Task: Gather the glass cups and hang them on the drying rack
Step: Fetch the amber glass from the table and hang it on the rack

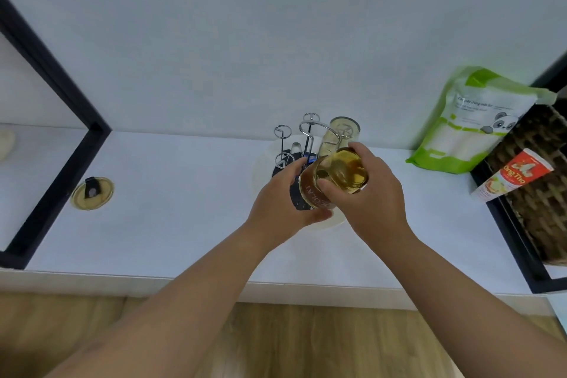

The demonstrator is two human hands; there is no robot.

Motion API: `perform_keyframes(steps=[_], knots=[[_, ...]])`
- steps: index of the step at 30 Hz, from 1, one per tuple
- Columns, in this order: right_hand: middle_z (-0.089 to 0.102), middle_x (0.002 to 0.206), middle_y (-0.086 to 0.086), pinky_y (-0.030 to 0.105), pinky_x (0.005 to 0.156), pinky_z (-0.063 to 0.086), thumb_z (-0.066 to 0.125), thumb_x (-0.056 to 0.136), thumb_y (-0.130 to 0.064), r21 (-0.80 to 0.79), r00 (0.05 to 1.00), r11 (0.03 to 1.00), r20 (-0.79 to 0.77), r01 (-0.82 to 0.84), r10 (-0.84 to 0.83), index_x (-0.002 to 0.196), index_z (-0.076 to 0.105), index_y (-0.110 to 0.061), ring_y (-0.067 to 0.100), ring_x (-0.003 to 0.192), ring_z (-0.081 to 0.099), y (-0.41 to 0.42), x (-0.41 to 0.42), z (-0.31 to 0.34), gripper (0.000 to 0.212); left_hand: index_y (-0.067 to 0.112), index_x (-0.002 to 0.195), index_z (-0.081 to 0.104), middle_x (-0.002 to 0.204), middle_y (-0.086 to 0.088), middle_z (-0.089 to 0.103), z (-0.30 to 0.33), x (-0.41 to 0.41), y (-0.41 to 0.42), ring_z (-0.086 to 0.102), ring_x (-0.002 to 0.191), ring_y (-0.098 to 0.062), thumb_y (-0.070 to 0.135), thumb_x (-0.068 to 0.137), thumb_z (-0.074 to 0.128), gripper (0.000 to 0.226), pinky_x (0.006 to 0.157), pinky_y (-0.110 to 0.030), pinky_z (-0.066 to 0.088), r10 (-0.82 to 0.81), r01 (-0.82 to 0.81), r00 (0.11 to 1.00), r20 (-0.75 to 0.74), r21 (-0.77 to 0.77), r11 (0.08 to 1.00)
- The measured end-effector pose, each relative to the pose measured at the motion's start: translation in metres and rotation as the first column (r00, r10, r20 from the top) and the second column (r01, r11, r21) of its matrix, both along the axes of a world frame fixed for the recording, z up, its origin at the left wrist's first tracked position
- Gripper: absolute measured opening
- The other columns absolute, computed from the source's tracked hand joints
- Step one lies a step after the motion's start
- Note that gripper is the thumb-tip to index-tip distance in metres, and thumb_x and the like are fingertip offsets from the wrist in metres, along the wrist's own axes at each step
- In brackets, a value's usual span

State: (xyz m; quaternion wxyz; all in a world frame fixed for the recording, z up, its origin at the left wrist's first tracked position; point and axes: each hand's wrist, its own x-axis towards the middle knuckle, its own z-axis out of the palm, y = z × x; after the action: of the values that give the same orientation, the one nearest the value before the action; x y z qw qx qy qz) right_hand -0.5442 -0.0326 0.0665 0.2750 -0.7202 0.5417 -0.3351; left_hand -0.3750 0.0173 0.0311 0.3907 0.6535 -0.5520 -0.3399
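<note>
An amber-tinted glass cup (337, 176) is held tilted, bottom toward me, over the front of the drying rack. My left hand (280, 202) grips its lower side and my right hand (371, 193) wraps its upper right side. The drying rack (306, 132) is a chrome wire stand with looped prongs on a round white base. Another clear glass cup (343, 132) hangs upside down on a back-right prong. Several prongs on the left stand bare. My hands hide the rack's front prongs.
A round amber lid (92, 193) with a black tab lies on the white counter (184, 209) at the left. A green-and-white pouch (472, 120) leans on the wall at right, beside a woven basket (540, 181) and a red-labelled tube (512, 175). A black frame (61, 138) borders the left.
</note>
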Motion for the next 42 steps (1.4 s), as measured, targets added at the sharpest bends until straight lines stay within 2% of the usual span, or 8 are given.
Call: perform_keyframes(steps=[6, 13, 18, 23, 30, 34, 39, 42], knots=[[0.067, 0.118, -0.002, 0.036, 0.087, 0.053, 0.085, 0.076, -0.05, -0.022, 0.973, 0.995, -0.21, -0.102, 0.095, 0.146, 0.054, -0.031, 0.022, 0.114, 0.057, -0.013, 0.011, 0.0, 0.079, 0.034, 0.154, 0.038, 0.141, 0.015, 0.06, -0.002, 0.006, 0.004, 0.057, 0.127, -0.01, 0.054, 0.064, 0.092, 0.107, 0.105, -0.036, 0.052, -0.004, 0.003, 0.997, 0.077, 0.019, 1.0], [0.073, 0.115, -0.003, 0.045, 0.095, 0.04, 0.08, 0.073, -0.056, -0.117, 0.919, 0.984, -0.386, -0.136, 0.081, 0.138, 0.062, -0.027, 0.026, 0.121, 0.049, -0.016, 0.019, -0.01, 0.073, 0.031, 0.156, 0.037, 0.145, 0.012, 0.058, -0.005, 0.014, 0.001, 0.054, 0.132, -0.014, 0.053, 0.062, 0.094, 0.113, 0.109, -0.043, 0.048, -0.053, 0.044, 0.987, 0.151, 0.064, 0.997], [0.074, 0.123, 0.001, 0.057, 0.12, 0.019, 0.079, 0.074, -0.058, -0.132, 0.882, 0.976, -0.462, -0.172, 0.093, 0.137, 0.062, -0.025, 0.032, 0.145, 0.042, -0.018, 0.023, -0.022, 0.073, 0.033, 0.154, 0.039, 0.141, 0.014, 0.06, -0.008, 0.015, 0.0, 0.055, 0.129, -0.012, 0.055, 0.06, 0.094, 0.111, 0.107, -0.042, 0.049, -0.049, 0.041, 0.988, 0.143, 0.058, 0.997], [0.073, 0.128, -0.003, 0.059, 0.125, 0.004, 0.077, 0.076, -0.06, -0.1, 0.852, 0.975, -0.51, -0.196, 0.119, 0.141, 0.059, -0.026, 0.027, 0.153, 0.032, -0.022, 0.023, -0.03, 0.076, 0.03, 0.156, 0.037, 0.145, 0.012, 0.057, -0.011, 0.013, 0.001, 0.053, 0.131, -0.013, 0.06, 0.061, 0.092, 0.113, 0.108, -0.042, 0.049, -0.042, 0.034, 0.988, 0.147, 0.059, 0.998], [0.071, 0.132, -0.002, 0.06, 0.124, 0.0, 0.074, 0.078, -0.065, -0.102, 0.836, 0.978, -0.54, -0.183, 0.1, 0.144, 0.057, -0.027, 0.028, 0.154, 0.031, -0.024, 0.023, -0.036, 0.078, 0.029, 0.157, 0.035, 0.15, 0.008, 0.054, -0.015, 0.014, 0.0, 0.05, 0.135, -0.016, 0.055, 0.063, 0.093, 0.114, 0.11, -0.042, 0.047, -0.055, 0.046, 0.986, 0.159, 0.062, 0.997], [0.071, 0.132, 0.0, 0.061, 0.124, -0.001, 0.075, 0.078, -0.064, -0.113, 0.836, 0.976, -0.54, -0.185, 0.096, 0.146, 0.056, -0.025, 0.028, 0.155, 0.029, -0.021, 0.024, -0.036, 0.08, 0.029, 0.156, 0.036, 0.148, 0.008, 0.055, -0.017, 0.015, -0.002, 0.052, 0.133, -0.015, 0.051, 0.063, 0.094, 0.112, 0.105, -0.029, 0.044, -0.06, 0.052, 0.986, 0.158, 0.054, 0.997], [0.068, 0.138, 0.001, 0.061, 0.124, -0.003, 0.073, 0.079, -0.069, -0.097, 0.821, 0.975, -0.56, -0.201, 0.113, 0.152, 0.049, -0.023, 0.029, 0.158, 0.024, -0.019, 0.026, -0.034, 0.089, 0.029, 0.157, 0.035, 0.149, 0.009, 0.054, -0.014, 0.021, -0.005, 0.051, 0.134, -0.015, 0.049, 0.061, 0.096, 0.116, 0.11, -0.041, 0.047, -0.09, 0.077, 0.982, 0.166, 0.083, 0.994], [0.063, 0.146, 0.001, 0.06, 0.126, 0.0, 0.073, 0.08, -0.07, -0.091, 0.833, 0.969, -0.533, -0.232, 0.149, 0.156, 0.044, -0.021, 0.03, 0.159, 0.021, -0.015, 0.026, -0.032, 0.096, 0.03, 0.154, 0.039, 0.14, 0.012, 0.06, -0.011, 0.029, -0.011, 0.056, 0.126, -0.01, 0.042, 0.058, 0.099, 0.115, 0.106, -0.033, 0.049, -0.136, 0.121, 0.981, 0.135, 0.118, 0.986]])
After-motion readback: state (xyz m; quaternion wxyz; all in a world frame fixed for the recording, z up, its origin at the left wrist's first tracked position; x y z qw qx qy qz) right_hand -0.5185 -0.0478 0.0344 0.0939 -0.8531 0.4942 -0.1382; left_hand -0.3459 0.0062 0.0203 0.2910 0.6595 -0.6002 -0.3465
